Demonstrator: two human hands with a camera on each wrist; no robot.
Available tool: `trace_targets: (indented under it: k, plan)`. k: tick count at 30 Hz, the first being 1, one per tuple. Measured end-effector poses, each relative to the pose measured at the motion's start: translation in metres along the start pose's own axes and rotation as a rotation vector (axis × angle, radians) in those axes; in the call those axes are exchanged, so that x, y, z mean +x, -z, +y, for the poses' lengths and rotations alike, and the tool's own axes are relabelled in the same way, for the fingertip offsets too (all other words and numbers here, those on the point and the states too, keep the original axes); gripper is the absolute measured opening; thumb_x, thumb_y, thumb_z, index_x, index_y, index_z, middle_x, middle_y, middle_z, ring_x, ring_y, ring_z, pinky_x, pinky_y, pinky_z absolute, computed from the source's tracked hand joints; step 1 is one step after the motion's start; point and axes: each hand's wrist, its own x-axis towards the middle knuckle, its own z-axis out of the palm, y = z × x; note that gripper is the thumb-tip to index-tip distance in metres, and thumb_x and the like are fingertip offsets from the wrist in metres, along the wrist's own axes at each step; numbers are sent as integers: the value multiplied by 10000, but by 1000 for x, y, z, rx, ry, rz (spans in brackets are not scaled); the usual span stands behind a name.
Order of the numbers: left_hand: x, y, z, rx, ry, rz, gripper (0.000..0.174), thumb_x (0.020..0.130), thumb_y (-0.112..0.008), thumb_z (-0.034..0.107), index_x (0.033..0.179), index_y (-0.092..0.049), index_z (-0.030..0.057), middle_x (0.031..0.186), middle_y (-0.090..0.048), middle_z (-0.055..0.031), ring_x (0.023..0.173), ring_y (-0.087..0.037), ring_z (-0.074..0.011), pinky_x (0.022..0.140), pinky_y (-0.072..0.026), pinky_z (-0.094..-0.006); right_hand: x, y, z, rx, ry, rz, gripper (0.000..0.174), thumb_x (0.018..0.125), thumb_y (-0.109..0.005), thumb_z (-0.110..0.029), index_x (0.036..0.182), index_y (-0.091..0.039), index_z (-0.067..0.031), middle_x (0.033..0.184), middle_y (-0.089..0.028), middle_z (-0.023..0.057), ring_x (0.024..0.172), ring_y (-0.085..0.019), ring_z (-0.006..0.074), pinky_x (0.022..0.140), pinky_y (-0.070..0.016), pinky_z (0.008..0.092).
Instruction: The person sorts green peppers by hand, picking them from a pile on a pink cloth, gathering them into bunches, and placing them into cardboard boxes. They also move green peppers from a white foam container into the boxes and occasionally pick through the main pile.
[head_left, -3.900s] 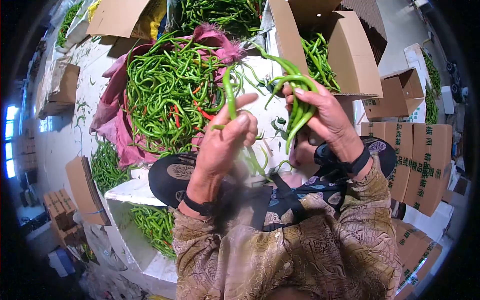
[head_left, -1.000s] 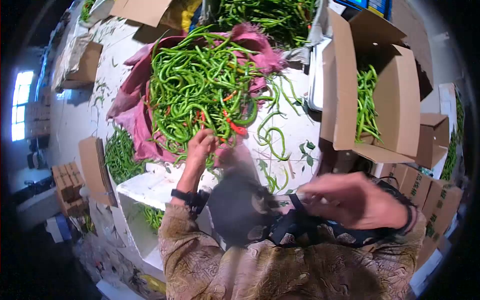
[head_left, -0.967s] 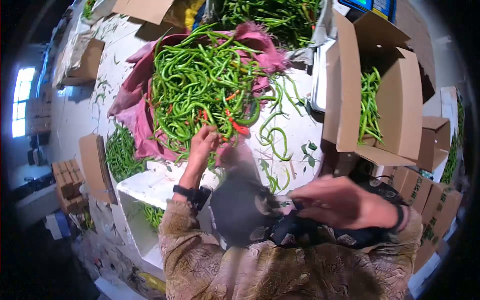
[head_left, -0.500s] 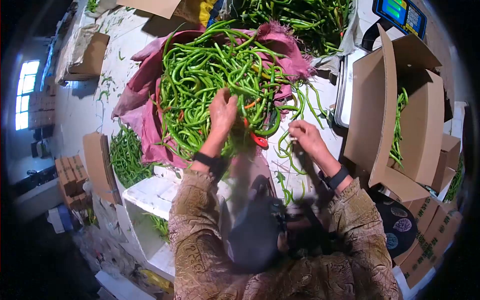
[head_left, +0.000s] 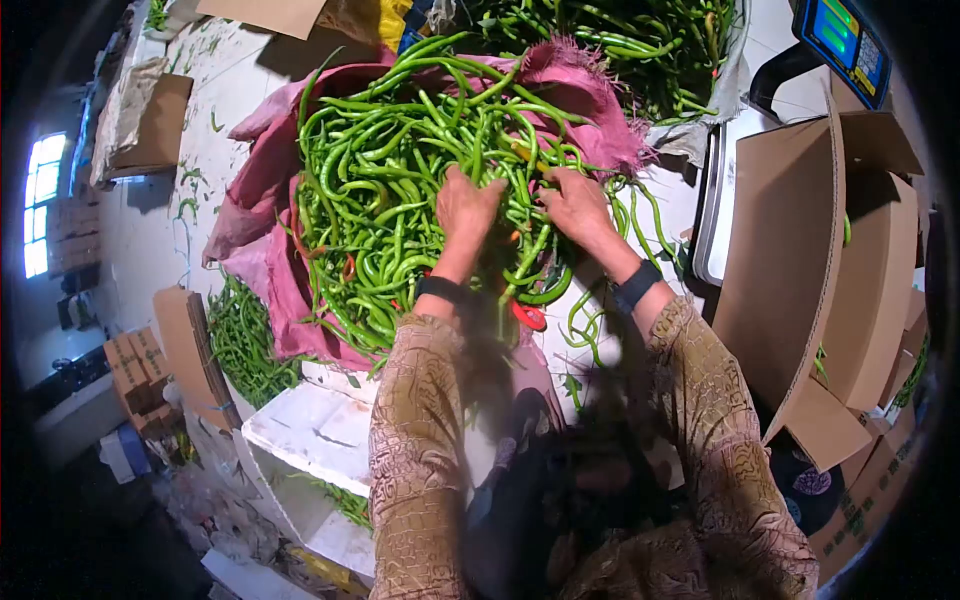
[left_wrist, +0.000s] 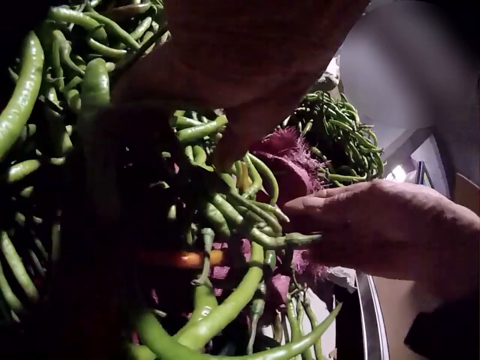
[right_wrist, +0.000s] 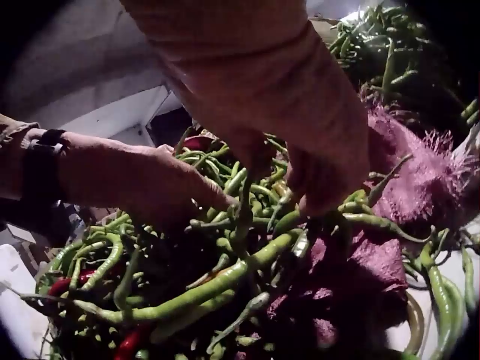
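Green peppers (head_left: 390, 215), with a few red ones (head_left: 527, 316), are heaped on a pink cloth (head_left: 255, 215). My left hand (head_left: 467, 212) reaches palm-down into the middle of the heap; its fingertips are hidden among peppers. At the heap's right side, my right hand (head_left: 580, 208) touches peppers, its thumb and fingers apart in the right wrist view, where the hand (right_wrist: 300, 127) looms large. In the left wrist view, the right hand's fingers (left_wrist: 330, 210) look fairly straight beside a pepper tip; the left hand (left_wrist: 247, 60) is dark above the heap.
An upright cardboard box (head_left: 780, 240) stands at the right, near a metal tray (head_left: 712, 210) and a digital scale display (head_left: 845, 45). More peppers (head_left: 650, 50) lie behind the cloth. A white foam box (head_left: 320, 425) is at the lower left; loose peppers (head_left: 650, 225) lie right of the heap.
My right hand has moved up and left from the loose peppers into the heap beside the left hand. The left hand remains at the heap. Earlier, both hands held peppers.
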Motion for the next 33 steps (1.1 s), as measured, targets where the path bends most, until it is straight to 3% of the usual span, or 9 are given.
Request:
trace_targets:
  k: [7, 10, 14, 17, 20, 25, 29, 31, 33]
  plan:
    - [4, -19, 0, -227, -40, -23, 916, 577, -832, 509, 1153, -477, -108, 1067, -619, -294, 974, -620, -407, 868, -479, -428, 0, -15, 3, -203, 67, -180, 296, 801, -585, -185, 1025, -575, 9, 1045, -602, 249, 981, -584, 415, 836, -469, 493]
    - [2, -18, 7, -176, -35, -61, 936, 566, -837, 502, 1166, -447, -101, 1057, -625, -282, 957, -628, -404, 839, -498, -417, -7, -22, 14, -156, 211, -341, 482, 849, -562, -188, 1277, -461, 10, 1252, -523, 256, 1180, -485, 391, 989, -394, 455]
    - [4, -35, 0, -52, -66, 19, 828, 582, -827, 454, 1120, -450, -49, 984, -644, -274, 893, -647, -401, 770, -519, -436, -1, -4, 7, -131, 125, -397, 431, 837, -572, -196, 1232, -532, -29, 1186, -574, 232, 1138, -515, 382, 970, -403, 451]
    - [14, -40, 0, 13, 25, 54, 702, 599, -810, 367, 1102, -509, -18, 940, -666, -233, 843, -662, -355, 721, -524, -431, 4, 6, 17, -280, 118, 121, 326, 771, -614, -89, 1089, -578, -27, 1021, -615, 202, 979, -558, 387, 843, -440, 458]
    - [30, -36, -11, -349, 40, -153, 424, 639, -779, 191, 994, -641, 5, 878, -688, -98, 747, -648, -184, 686, -520, -319, 5, 6, 27, -331, 130, 68, 273, 752, -617, -45, 1017, -558, -15, 942, -603, 207, 919, -548, 391, 800, -434, 466]
    - [31, -42, -14, -655, 54, -301, 421, 646, -758, 136, 1023, -625, 4, 874, -677, -65, 705, -624, -167, 666, -509, -298, -2, -13, 46, -377, 235, 46, 234, 747, -604, -46, 960, -515, -11, 911, -545, 211, 903, -522, 406, 780, -421, 489]
    - [-1, -18, 1, -896, 78, -417, 381, 656, -742, 114, 996, -615, -2, 844, -664, -72, 693, -618, -168, 620, -496, -297, 4, -16, 61, -339, 128, -83, 243, 760, -624, -98, 982, -586, -7, 917, -589, 181, 934, -561, 317, 792, -473, 428]
    - [-2, -15, -6, -835, 46, -519, 452, 679, -762, 141, 1081, -600, 13, 911, -665, -58, 739, -619, -159, 675, -505, -290, 6, -3, 56, 268, -222, -469, 299, 771, -644, -132, 1035, -580, -7, 921, -602, 118, 914, -570, 208, 780, -470, 355]
    - [-1, -25, -7, -873, 53, -492, 427, 704, -758, 142, 1081, -606, 11, 926, -666, -59, 757, -625, -156, 685, -509, -289, -3, -4, 53, 443, -291, -507, 323, 804, -646, -171, 1075, -578, -9, 908, -598, 54, 870, -542, 139, 768, -447, 295]
